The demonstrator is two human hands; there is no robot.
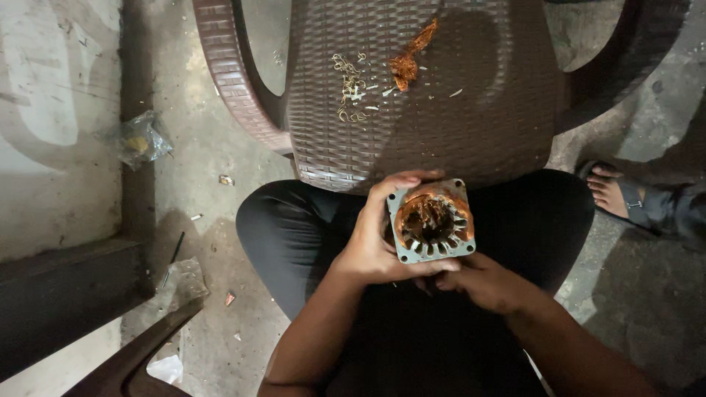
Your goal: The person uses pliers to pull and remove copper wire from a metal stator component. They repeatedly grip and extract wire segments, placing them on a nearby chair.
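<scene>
I see my left hand (371, 246) in a full grip on the square motor stator (432, 221) over my lap, right hand (482, 283) pinching its six-o'clock edge, crumpled clear plastic bag (141, 140) at nine o'clock.

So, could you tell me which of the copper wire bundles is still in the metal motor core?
The rusty-orange winding inside the square motor core, held by the left hand; the other clump lies loose on the chair seat.

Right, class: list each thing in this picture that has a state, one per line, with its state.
Motor core: held upright, copper wire partly in its slots.
Left hand: gripping the core's side.
Right hand: under the core's lower edge.
Chair: seat strewn with wire scraps.
</scene>
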